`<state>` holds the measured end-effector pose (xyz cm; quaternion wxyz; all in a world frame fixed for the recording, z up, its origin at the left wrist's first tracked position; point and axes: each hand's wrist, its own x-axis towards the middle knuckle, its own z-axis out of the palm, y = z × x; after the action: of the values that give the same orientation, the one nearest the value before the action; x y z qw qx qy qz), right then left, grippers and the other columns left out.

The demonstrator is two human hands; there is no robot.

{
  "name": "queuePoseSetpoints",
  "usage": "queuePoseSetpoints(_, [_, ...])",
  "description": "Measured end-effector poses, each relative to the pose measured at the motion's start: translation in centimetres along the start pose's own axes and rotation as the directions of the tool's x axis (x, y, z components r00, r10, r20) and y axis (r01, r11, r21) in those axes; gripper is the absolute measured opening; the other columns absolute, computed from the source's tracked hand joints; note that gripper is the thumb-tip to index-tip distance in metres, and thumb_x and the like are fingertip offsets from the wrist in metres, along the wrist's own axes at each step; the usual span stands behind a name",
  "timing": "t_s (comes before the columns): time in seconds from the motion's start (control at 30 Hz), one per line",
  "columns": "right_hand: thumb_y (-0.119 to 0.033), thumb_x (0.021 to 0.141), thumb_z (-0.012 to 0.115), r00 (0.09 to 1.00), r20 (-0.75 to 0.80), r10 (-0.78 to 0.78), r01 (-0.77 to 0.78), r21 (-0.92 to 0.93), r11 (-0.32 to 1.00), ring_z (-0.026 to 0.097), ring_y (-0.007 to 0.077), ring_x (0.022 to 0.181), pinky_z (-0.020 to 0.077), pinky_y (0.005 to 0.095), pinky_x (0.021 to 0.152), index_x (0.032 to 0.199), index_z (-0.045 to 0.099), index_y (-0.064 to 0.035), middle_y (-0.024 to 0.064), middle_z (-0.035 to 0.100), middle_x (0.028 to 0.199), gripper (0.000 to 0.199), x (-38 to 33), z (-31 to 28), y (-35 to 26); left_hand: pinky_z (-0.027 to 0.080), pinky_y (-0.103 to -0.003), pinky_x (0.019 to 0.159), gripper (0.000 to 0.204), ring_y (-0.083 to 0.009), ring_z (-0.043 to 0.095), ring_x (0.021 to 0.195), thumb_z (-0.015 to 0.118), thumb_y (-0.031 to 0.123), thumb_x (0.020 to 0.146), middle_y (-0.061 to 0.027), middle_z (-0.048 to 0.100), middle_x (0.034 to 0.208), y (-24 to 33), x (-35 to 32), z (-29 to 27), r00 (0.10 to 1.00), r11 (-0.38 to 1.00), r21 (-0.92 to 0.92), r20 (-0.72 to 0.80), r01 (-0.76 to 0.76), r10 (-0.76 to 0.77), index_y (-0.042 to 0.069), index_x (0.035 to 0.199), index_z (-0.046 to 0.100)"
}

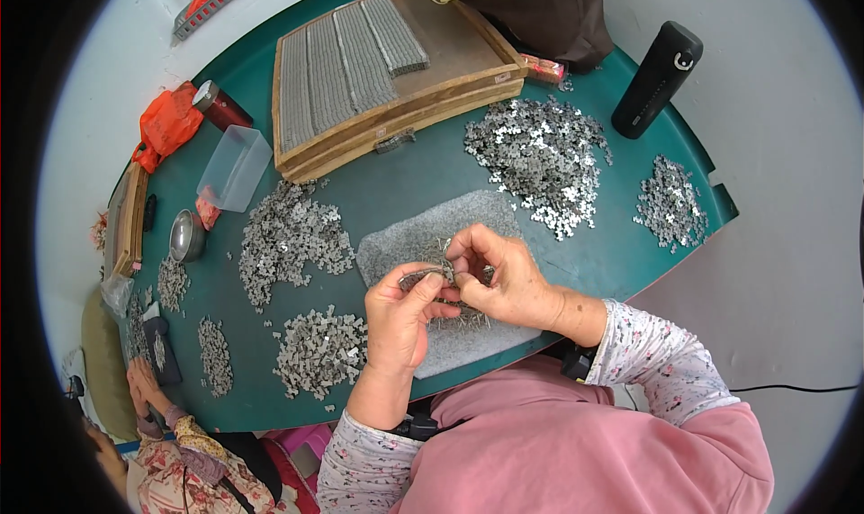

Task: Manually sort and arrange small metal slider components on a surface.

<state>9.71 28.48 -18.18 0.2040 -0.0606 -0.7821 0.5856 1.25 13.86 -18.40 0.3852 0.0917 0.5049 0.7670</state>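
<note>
Above a grey felt mat, my left hand pinches a short row of small dark metal pieces between thumb and fingers. My right hand meets it at the row's right end, thumb and forefinger closed together. What those fingertips hold is too small to make out. More grey bits show partly inside the curled right fingers. Thin straw-coloured pins lie scattered on the mat beneath both hands, which partly cover them.
Piles of metal pieces surround the mat on the green table. Behind stands a wooden tray with rows of assembled strips. A black bottle stands right, a clear plastic box left. A co-worker's hands are at lower left.
</note>
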Motion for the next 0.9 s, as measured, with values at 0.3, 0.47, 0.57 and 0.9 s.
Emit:
queuePoseSetpoints(0.3, [0.001, 0.077, 0.057, 0.997, 0.012, -0.079, 0.080, -0.063, 0.995, 0.055, 0.0090, 0.062, 0.0468, 0.0253, 0.055, 0.094, 0.054, -0.0026, 0.0022, 0.056, 0.071, 0.018, -0.3, 0.2, -0.1, 0.058, -0.031, 0.057, 0.015, -0.0207, 0.067, 0.069, 0.062, 0.006, 0.087, -0.0132, 0.066, 0.085, 0.0, -0.3, -0.4, 0.998, 0.998, -0.036, 0.053, 0.042, -0.040, -0.004, 0.099, 0.061])
queuePoseSetpoints(0.47, [-0.001, 0.074, 0.058, 0.992, -0.029, -0.125, 0.124, -0.028, 0.992, 0.056, 0.0119, 0.056, 0.0447, 0.0272, 0.048, 0.092, 0.056, -0.0031, 0.0045, 0.056, 0.068, 0.019, -0.5, 0.9, 0.4, 0.058, -0.030, 0.056, 0.013, -0.0189, 0.066, 0.065, 0.060, 0.005, 0.088, -0.0126, 0.066, 0.080, 0.3, -0.3, -0.4, 0.996, 0.998, -0.008, 0.075, 0.055, -0.055, -0.004, 0.098, 0.061])
queuePoseSetpoints(0.57, [-0.001, 0.074, 0.059, 0.997, -0.019, -0.076, 0.076, 0.008, 0.997, 0.056, 0.0110, 0.057, 0.0450, 0.0268, 0.049, 0.091, 0.056, -0.0026, 0.0049, 0.057, 0.069, 0.017, -0.6, 1.0, 0.3, 0.057, -0.030, 0.052, 0.011, -0.0183, 0.064, 0.061, 0.060, 0.003, 0.087, -0.0121, 0.065, 0.078, 0.0, -0.6, 0.0, 0.996, 0.973, 0.215, 0.029, -0.086, 0.082, -0.003, 0.096, 0.060])
queuePoseSetpoints(0.9, [-0.009, 0.077, 0.065, 0.978, 0.141, -0.153, 0.200, -0.433, 0.879, 0.062, 0.0285, 0.079, 0.0503, 0.0386, 0.069, 0.086, 0.066, -0.0036, 0.0121, 0.062, 0.083, 0.011, 3.3, -2.5, 0.6, 0.058, -0.031, 0.053, 0.012, -0.0267, 0.069, 0.066, 0.060, 0.004, 0.087, -0.0156, 0.065, 0.078, 0.7, -0.8, -2.4, 0.995, 0.998, 0.067, -0.098, 0.007, 0.000, -0.002, 0.097, 0.058])
